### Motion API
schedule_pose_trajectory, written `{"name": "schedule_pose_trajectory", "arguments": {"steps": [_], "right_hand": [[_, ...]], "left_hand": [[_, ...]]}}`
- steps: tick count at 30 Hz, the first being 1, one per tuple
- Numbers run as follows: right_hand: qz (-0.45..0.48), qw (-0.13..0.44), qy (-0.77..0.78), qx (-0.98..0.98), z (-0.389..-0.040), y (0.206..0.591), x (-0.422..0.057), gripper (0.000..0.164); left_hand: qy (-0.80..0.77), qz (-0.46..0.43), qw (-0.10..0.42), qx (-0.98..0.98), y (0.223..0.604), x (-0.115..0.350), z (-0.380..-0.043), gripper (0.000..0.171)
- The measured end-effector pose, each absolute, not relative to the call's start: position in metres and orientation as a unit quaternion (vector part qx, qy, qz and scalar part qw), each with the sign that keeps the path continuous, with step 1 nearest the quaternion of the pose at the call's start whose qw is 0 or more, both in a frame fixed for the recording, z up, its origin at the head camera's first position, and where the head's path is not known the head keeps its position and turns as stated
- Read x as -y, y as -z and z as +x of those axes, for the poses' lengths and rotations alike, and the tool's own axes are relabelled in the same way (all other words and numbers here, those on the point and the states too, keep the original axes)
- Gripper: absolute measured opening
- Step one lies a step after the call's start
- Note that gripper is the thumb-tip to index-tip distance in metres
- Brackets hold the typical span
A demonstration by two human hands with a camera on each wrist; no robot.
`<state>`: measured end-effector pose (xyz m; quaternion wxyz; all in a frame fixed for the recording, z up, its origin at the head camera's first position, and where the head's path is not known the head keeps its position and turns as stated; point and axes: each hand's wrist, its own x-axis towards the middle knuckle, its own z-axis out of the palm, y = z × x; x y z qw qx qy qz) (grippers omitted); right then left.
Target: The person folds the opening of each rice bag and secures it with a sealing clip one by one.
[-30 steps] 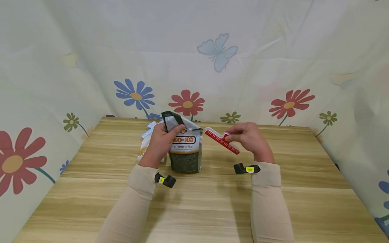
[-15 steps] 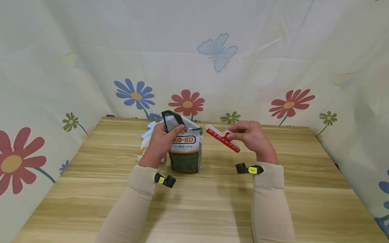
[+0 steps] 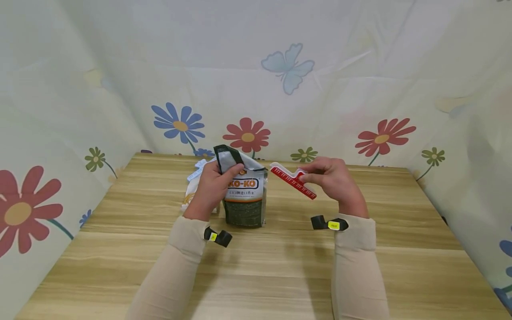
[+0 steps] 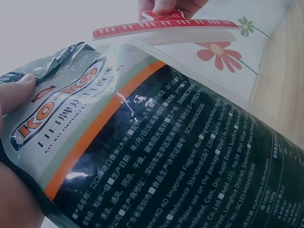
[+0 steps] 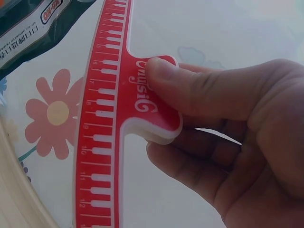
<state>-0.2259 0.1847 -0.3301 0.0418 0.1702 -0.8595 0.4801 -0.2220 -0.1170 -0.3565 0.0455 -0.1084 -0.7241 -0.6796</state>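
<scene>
My left hand (image 3: 213, 186) grips a KO-KO rice bag (image 3: 245, 212) near its top left, the thumb lying on the printed front. Silver and dark green, the bag stands on the table with its top edge bent over and one corner sticking up. To its right my right hand (image 3: 330, 180) pinches the handle of a red and white clip (image 3: 291, 181), thumb over the word "Music" in the right wrist view. Piano keys and numbers run along the clip's long bar (image 5: 97, 118). The clip slants just right of the bag's top, apart from it in the head view.
Behind my left hand lies a white and light blue item (image 3: 194, 184), partly hidden. The wooden table (image 3: 264, 275) runs back to a flower-printed cloth backdrop (image 3: 340, 89). Wrist cameras (image 3: 218, 237) sit on both sleeves.
My right hand has shifted slightly right and up with the clip. The clip's white back strip shows less half a second ago and more again now. The left hand and bag stay put.
</scene>
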Motion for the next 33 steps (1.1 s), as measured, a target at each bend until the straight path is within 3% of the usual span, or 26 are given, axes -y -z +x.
{"name": "schedule_pose_trajectory", "arguments": {"steps": [33], "right_hand": [[0.204, 0.076, -0.447, 0.868, -0.219, 0.324, -0.166, 0.029]], "left_hand": [[0.68, -0.094, 0.038, 0.726, 0.356, 0.116, -0.222, 0.034]]}}
